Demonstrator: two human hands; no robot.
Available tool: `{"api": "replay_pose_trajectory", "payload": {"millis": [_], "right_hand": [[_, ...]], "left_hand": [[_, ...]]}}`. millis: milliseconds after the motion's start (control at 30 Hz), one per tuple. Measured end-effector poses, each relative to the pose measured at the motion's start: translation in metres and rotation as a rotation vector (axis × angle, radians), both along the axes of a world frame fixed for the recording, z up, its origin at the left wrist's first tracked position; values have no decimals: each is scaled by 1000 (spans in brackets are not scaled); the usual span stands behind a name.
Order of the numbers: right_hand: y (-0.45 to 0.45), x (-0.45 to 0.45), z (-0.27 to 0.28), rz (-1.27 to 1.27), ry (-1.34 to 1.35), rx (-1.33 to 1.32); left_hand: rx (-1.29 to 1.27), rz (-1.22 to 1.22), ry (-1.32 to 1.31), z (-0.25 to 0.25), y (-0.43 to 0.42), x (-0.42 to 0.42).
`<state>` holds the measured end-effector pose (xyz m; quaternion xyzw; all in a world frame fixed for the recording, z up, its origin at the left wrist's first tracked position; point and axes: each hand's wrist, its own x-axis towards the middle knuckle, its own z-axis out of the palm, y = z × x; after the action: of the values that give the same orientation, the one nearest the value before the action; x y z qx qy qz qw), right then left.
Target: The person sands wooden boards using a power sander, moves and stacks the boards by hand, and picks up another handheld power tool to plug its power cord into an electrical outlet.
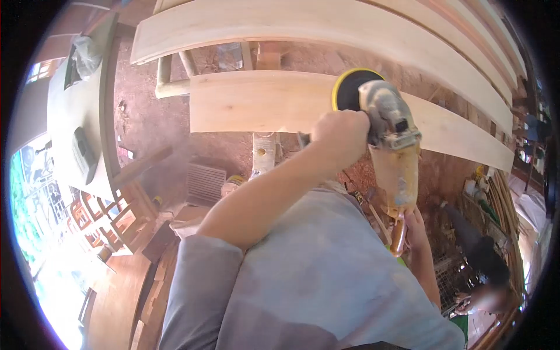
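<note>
A dusty disc sander with a round black pad edged in yellow is held over a pale wooden board. My left hand is closed beside the tool's head, its fingers wrapped round what looks like the side handle. At the rear, my right hand grips the tool's body near its orange-brown handle end; part of that hand is hidden behind the sander. The pad overlaps the board's upper edge in view, and I cannot tell whether it touches the wood.
Wide planks lie beyond the board. At left stands a table bearing a dark block-like object and a plastic bag. Another person is low at the right, near wooden strips.
</note>
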<state>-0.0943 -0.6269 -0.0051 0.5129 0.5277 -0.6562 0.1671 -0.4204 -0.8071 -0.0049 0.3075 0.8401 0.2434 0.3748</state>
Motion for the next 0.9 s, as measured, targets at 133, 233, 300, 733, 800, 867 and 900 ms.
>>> {"api": "replay_pose_trajectory", "payload": {"millis": [133,233,300,733,800,867,900], "right_hand": [[-33,0,6,-86,146,-94],[-54,-27,0,80,58,-92],[-74,-54,-6,129,98,-141],[-296,-308,2,456,331,-169],[-310,-328,2,510,350,-144],[-327,-344,12,565,331,-149],[-332,-344,14,574,332,-144]], "left_hand": [[-52,-73,-74,3,-20,-6],[-55,-33,-71,0,-65,-25],[-145,77,-13,1,-109,-46],[-368,426,165,-9,-378,-188],[-339,450,177,-6,-401,-199],[-358,467,193,1,-420,-206],[-356,479,176,3,-427,-207]]}}
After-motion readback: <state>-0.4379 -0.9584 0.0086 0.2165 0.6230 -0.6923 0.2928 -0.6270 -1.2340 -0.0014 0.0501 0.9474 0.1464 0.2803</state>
